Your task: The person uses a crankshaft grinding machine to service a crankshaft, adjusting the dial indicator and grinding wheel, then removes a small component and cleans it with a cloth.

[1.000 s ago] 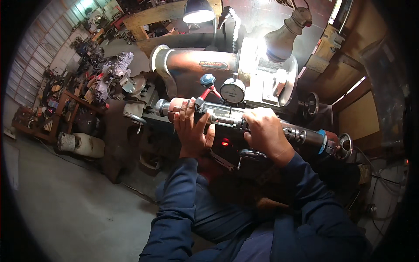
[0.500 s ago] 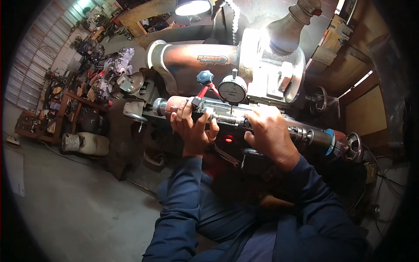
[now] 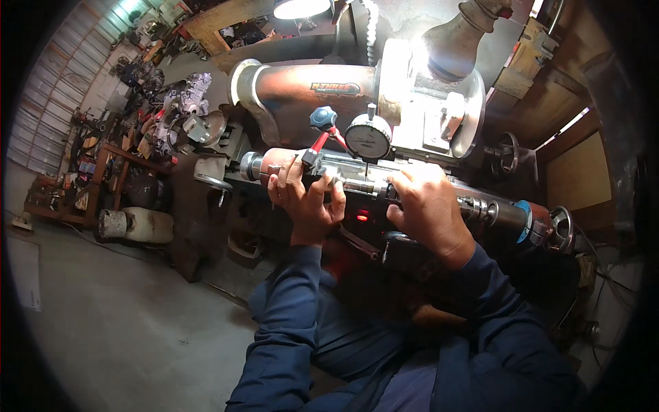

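Observation:
A shiny metal shaft (image 3: 360,187) lies across a grinding machine, between an orange-red headstock on the left and the tailstock on the right. My left hand (image 3: 309,202) has its fingers curled about the shaft's left part, beside the headstock (image 3: 280,161); the far side of its grip is hidden. My right hand (image 3: 429,206) is closed over the shaft farther right, thumb in front and fingers on top. Between my hands a round dial indicator (image 3: 368,136) stands above the shaft, its stem pointing down to it. A red jointed arm with a blue knob (image 3: 322,118) is beside the dial.
Behind the shaft are an orange cylindrical housing (image 3: 312,90) and a brightly lit grinding wheel (image 3: 468,117). Handwheels (image 3: 561,230) stick out at the machine's ends. A lamp (image 3: 301,8) hangs above. Metal engine parts (image 3: 195,96) and a pale tank (image 3: 137,225) are at the left.
The view has shifted slightly. Both hands stay at the same places on the shaft, with hardly any movement of the fingers. The dial indicator remains above it.

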`<action>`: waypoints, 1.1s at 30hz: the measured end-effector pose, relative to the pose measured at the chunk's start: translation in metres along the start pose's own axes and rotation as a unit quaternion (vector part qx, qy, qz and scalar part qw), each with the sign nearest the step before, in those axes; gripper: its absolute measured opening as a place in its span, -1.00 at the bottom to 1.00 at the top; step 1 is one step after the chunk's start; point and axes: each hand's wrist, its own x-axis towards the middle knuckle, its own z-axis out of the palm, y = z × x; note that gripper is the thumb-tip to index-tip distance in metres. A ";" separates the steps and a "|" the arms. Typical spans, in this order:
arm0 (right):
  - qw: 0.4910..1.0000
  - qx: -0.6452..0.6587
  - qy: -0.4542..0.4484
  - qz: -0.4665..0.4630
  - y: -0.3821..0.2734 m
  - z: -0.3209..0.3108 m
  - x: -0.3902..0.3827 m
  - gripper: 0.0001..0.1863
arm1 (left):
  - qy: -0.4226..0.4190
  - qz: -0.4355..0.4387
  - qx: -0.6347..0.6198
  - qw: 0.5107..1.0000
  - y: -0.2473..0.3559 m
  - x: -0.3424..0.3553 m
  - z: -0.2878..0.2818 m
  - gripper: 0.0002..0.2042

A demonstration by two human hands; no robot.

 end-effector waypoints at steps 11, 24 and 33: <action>1.000 -0.005 0.007 -0.002 -0.002 -0.002 0.000 -0.56 | 0.017 -0.005 0.008 1.000 0.002 0.003 0.002 -0.75; 1.000 -0.011 0.008 -0.001 -0.001 -0.001 0.001 -0.54 | 0.014 -0.021 0.012 1.000 0.006 0.006 -0.001 -0.76; 1.000 -0.005 0.016 -0.012 -0.001 0.000 0.001 -0.57 | 0.021 -0.016 0.013 1.000 0.008 0.011 -0.002 -0.82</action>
